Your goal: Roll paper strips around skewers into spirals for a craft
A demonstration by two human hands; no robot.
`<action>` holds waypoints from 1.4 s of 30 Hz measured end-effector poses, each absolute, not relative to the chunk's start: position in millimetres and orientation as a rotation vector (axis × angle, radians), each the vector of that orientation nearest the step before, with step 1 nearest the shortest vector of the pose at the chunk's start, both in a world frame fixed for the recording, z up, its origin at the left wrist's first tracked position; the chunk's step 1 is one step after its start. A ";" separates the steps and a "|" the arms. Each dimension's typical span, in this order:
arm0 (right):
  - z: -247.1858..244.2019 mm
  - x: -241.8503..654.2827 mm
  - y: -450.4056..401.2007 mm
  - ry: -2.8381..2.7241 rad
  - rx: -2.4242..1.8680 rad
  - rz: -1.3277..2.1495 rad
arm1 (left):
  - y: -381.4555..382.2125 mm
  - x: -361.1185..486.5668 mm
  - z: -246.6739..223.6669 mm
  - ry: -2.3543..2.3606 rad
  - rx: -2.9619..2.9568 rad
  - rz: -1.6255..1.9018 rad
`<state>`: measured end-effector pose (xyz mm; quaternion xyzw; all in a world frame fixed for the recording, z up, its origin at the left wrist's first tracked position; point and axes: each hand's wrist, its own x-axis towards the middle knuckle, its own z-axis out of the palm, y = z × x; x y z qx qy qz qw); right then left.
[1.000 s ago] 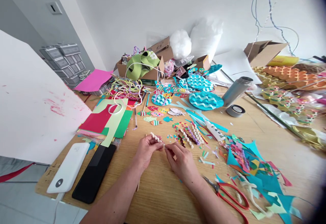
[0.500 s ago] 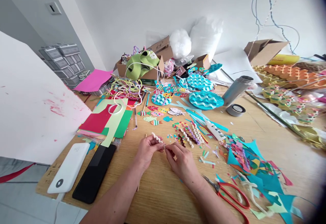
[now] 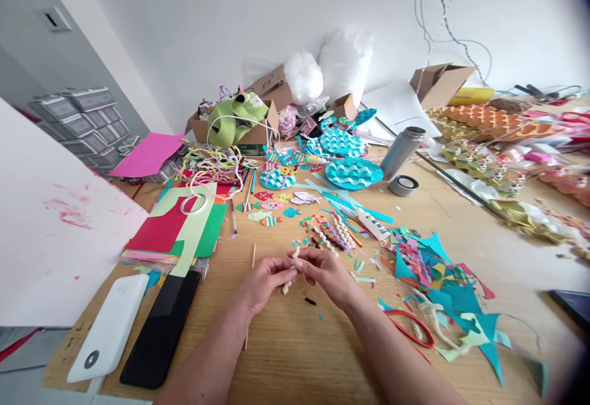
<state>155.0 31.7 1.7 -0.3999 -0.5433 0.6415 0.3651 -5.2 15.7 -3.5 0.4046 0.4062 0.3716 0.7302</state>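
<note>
A short, spiral-twisted white pipe cleaner (image 3: pixel 287 286) stands nearly upright between both hands, above the wooden table. My left hand (image 3: pixel 267 282) pinches its lower part between thumb and fingers. On the upper part, the thumb and fingertips of my right hand (image 3: pixel 327 273) are closed. A thin wooden stick (image 3: pixel 253 257) lies just left of my left hand, partly behind it. Beneath the hands is a small dark bit (image 3: pixel 310 301). Beyond my right hand rest several coiled pipe cleaners (image 3: pixel 343 233) in white, purple and dark brown.
Red-handled scissors (image 3: pixel 426 334) lie partly hidden behind my right forearm, near blue paper scraps (image 3: pixel 465 306). A glue tube (image 3: pixel 372 224), a steel flask (image 3: pixel 403 153) and paper fish (image 3: pixel 271 205) sit further back. At left are a black phone (image 3: pixel 159 337) and a white power bank (image 3: pixel 108 328).
The white pipe cleaner has turned from slanting left to nearly upright, and my right hand has shifted onto its upper part. The view has swung right, bringing a dark device into the right edge.
</note>
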 end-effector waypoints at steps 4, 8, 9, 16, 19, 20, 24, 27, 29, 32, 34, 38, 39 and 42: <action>-3.4 154.3 32.0 -1.262 -0.990 1.727 | 14.7 -3.9 -4.8 0.903 0.988 0.777; -4.3 153.1 32.0 -1.213 -0.965 1.739 | 15.0 -3.1 -5.6 0.923 1.023 0.788; -4.1 152.7 32.0 -1.210 -0.966 1.736 | 15.0 -2.9 -5.5 0.925 1.029 0.793; -1.5 150.4 31.0 -1.219 -0.990 1.699 | 14.6 -1.7 -4.6 0.941 1.015 0.797; -1.9 150.5 30.8 -1.232 -0.996 1.680 | 15.0 -1.6 -4.3 0.931 1.006 0.801; -2.3 150.5 30.8 -1.232 -0.998 1.672 | 15.2 -1.6 -4.1 0.924 1.007 0.802; -3.5 149.6 30.5 -1.233 -1.025 1.631 | 14.9 -1.4 -3.9 0.920 1.009 0.797; -2.1 149.2 30.6 -1.246 -1.056 1.606 | 14.6 -1.8 -5.4 0.933 0.983 0.796; 0.1 150.0 31.3 -1.259 -1.059 1.593 | 15.3 -2.7 -7.4 0.930 0.909 0.810; 2.4 151.4 32.4 -1.300 -1.101 1.516 | 18.8 -4.9 -10.4 0.916 0.680 0.934; 1.8 150.6 31.7 -1.347 -1.146 1.417 | 22.1 -6.4 -11.4 0.905 0.522 1.066; -3.9 143.1 22.1 -1.539 -1.134 1.144 | 26.6 -7.5 -11.0 0.871 0.384 1.213; -5.2 140.7 18.4 -1.621 -1.129 1.041 | 26.8 -7.0 -10.9 0.864 0.377 1.221; -7.2 134.3 8.3 -1.854 -1.133 0.726 | 25.9 -4.3 -11.8 0.853 0.383 1.225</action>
